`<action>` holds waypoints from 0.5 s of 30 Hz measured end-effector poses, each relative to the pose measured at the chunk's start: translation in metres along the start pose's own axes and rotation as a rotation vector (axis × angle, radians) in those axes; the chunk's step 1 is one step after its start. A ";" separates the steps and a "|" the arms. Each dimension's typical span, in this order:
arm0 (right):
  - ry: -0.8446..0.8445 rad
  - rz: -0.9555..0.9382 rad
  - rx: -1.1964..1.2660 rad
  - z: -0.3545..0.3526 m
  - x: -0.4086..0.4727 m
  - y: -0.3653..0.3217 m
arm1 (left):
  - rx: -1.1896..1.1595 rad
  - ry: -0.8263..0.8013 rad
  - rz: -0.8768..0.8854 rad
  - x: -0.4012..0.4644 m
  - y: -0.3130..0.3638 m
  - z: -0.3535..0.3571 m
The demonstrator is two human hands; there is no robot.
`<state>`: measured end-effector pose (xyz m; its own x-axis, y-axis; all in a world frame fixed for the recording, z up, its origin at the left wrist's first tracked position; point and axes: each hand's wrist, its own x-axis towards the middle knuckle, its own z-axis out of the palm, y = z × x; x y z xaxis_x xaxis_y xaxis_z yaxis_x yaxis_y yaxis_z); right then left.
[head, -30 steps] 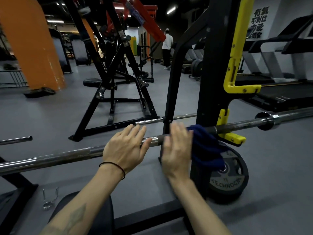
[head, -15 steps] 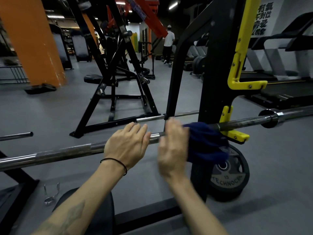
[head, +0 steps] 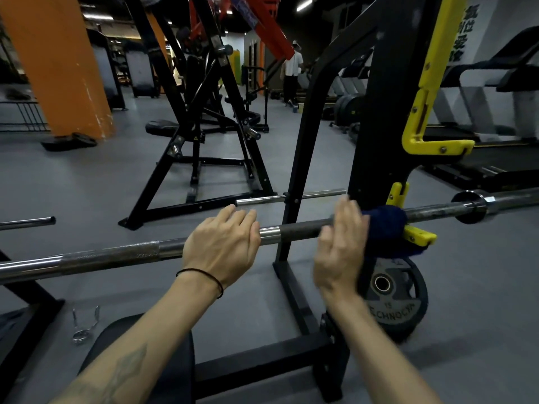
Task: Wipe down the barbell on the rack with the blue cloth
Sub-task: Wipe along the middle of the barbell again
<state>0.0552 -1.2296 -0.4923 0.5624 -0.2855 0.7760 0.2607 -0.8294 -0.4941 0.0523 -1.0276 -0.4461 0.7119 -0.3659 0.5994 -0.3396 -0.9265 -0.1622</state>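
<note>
The barbell (head: 297, 231) lies across the view on the rack's lower yellow hook (head: 420, 237). My left hand (head: 221, 246) rests on top of the bar at mid-frame, fingers laid over it. My right hand (head: 339, 252) stands edge-on, fingers pointing up, and presses the dark blue cloth (head: 385, 228) sideways against the bar. The cloth is bunched round the bar right beside the hook and the black upright (head: 379, 118). My right thumb is hidden behind the hand.
A black weight plate (head: 396, 298) leans at the upright's foot. A spring collar (head: 84, 325) lies on the floor at lower left, beside the bench pad (head: 140, 345). Another machine (head: 201, 135) stands ahead, treadmills (head: 495, 158) at right, and a person (head: 293, 74) far back.
My right hand has slid the cloth rightward along the bar up to the yellow hook, baring a dark stretch of bar between my hands. My left hand stays put.
</note>
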 end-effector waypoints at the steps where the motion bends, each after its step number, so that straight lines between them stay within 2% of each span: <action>1: -0.031 -0.045 0.028 0.012 -0.011 -0.023 | 0.001 -0.003 -0.006 -0.001 -0.001 0.000; 4: -0.166 -0.206 0.050 0.019 -0.024 -0.052 | -0.016 -0.103 -0.032 0.002 0.003 -0.010; 6: -0.264 -0.398 -0.010 0.004 -0.011 -0.034 | -0.030 -0.177 -0.050 0.003 0.002 -0.014; 8: -0.348 -0.534 -0.105 -0.014 0.011 -0.001 | -0.051 -0.185 -0.054 -0.002 -0.007 -0.015; 9: -0.347 -0.517 -0.146 -0.022 0.022 0.018 | -0.062 -0.155 -0.046 -0.007 -0.014 -0.017; 12: -0.253 -0.306 -0.195 -0.044 0.043 0.066 | -0.022 -0.031 0.020 -0.029 -0.032 -0.018; 15: -0.120 -0.084 -0.139 -0.029 0.028 0.050 | 0.040 -0.036 0.063 -0.032 -0.032 -0.012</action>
<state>0.0612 -1.2930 -0.4835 0.6346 -0.1602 0.7561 0.2046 -0.9086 -0.3642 0.0329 -0.9854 -0.4506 0.7117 -0.4257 0.5588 -0.3600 -0.9041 -0.2302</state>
